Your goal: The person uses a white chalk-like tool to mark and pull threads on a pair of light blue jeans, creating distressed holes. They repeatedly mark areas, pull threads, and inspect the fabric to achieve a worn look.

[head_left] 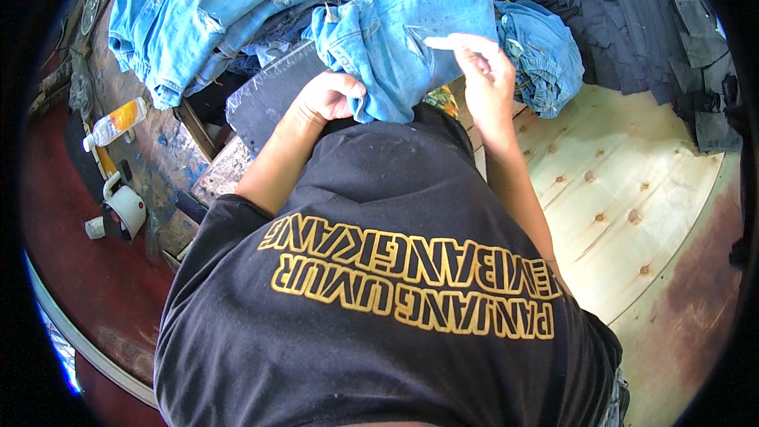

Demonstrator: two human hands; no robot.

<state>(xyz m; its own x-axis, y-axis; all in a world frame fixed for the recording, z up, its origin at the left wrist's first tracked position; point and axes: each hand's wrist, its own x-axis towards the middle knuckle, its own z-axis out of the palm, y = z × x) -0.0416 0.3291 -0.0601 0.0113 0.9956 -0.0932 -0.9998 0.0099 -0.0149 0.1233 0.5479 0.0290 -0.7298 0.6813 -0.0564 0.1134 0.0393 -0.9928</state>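
A light-blue denim trouser leg (pixel 431 12) with a small frayed slit lies across a dark, film-wrapped board (pixel 269 91). My left hand (pixel 336 96) is closed on the near left edge of the denim, its fingers pinching the cloth. In my right hand (pixel 486 75) is a slim white pointed tool (pixel 452 42), gripped between thumb and fingers. Its tip points left, over the denim beside the slit. Whether the tip touches the cloth I cannot tell.
More faded blue jeans (pixel 229 12) are heaped at the far left, some with slits. A bunched denim piece (pixel 541 55) lies at the right, before dark garments (pixel 609 24). Plywood (pixel 617 190) spreads at right. A plastic bottle (pixel 118 122) and white cup-like object (pixel 125 209) stand left.
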